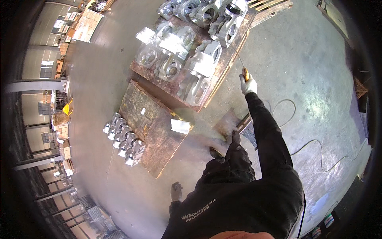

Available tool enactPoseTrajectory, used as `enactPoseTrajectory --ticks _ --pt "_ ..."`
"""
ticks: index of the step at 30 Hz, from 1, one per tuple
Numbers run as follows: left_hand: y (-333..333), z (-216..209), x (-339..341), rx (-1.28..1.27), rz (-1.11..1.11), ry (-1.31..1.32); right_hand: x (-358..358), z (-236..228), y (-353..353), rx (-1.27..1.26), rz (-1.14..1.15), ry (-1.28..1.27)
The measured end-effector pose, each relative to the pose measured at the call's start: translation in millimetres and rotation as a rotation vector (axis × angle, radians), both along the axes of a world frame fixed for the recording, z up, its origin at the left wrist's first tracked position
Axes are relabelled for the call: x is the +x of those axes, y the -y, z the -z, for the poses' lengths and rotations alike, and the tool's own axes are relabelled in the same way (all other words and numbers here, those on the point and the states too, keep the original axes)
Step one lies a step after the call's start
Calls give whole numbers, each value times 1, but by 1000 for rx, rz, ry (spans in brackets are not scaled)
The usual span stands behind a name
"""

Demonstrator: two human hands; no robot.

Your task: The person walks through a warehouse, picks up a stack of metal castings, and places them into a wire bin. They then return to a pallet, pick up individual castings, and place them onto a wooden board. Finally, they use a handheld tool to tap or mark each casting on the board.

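Note:
My right hand (249, 84), in a white glove, is closed around the yellow-orange handle of a tool (246, 74) with a long thin metal shaft. The shaft points toward the edge of a wooden platform (183, 101), near the silvery cast metal parts (229, 34) at its far right; whether its tip touches one I cannot tell. Several more cast parts with round holes (171, 49) sit on the same platform. My left hand (176, 192), in a dark grey glove, hangs low beside me, away from the parts. Its fingers are in shadow and foreshortened.
A second wooden board (155, 139) holds a white sheet (180, 126). A row of smaller metal castings (124, 139) stands at its left edge. A thin hose (322, 159) curls over the floor at right. A wooden pallet (270, 10) lies far right, and stacked boxes (87, 26) stand far left.

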State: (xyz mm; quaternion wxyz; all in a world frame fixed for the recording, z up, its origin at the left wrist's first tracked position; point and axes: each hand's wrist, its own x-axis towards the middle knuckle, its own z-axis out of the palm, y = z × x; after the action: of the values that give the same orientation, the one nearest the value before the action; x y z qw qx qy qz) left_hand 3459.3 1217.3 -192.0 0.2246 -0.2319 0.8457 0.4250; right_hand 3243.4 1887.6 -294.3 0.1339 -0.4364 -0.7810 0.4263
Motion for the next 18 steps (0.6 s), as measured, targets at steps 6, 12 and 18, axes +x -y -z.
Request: enactPoseTrajectory --ticks 6,12,18 --pt "23 18 -14 -17 46 85 38 -36 15 11 2 40" --pt "54 68 -39 138 23 68 38 -75 5 162 -167 226" --pt "74 107 -77 319 -47 -25 37 -107 28 193 -172 253"
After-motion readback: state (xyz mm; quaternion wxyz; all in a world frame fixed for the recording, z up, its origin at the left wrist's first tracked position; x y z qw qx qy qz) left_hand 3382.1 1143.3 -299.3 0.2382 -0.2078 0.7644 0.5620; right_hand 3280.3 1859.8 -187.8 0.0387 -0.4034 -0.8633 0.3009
